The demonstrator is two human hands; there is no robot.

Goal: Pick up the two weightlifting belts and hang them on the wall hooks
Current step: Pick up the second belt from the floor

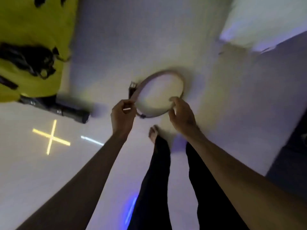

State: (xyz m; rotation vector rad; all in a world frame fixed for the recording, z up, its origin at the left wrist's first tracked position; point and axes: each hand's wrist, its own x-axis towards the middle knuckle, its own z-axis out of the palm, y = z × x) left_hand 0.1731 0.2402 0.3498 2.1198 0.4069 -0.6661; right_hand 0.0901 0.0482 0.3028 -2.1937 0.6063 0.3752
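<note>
A tan weightlifting belt (166, 75) forms a closed loop above the pale floor, its dark buckle (132, 87) at the loop's left. My left hand (123, 116) is closed on the loop's lower left edge near the buckle. My right hand (181, 113) curls around the loop's lower right edge, fingers over the rim. The picture is blurred by motion. A second belt does not show clearly; a dark rolled item (66, 110) lies on the floor to the left.
A yellow mat (33, 30) with a pile of black straps (29, 60) fills the upper left. My legs in black trousers and one bare foot (153, 132) stand below the belt. A dark block (289, 138) lies at the right, a white wall corner (265, 22) upper right.
</note>
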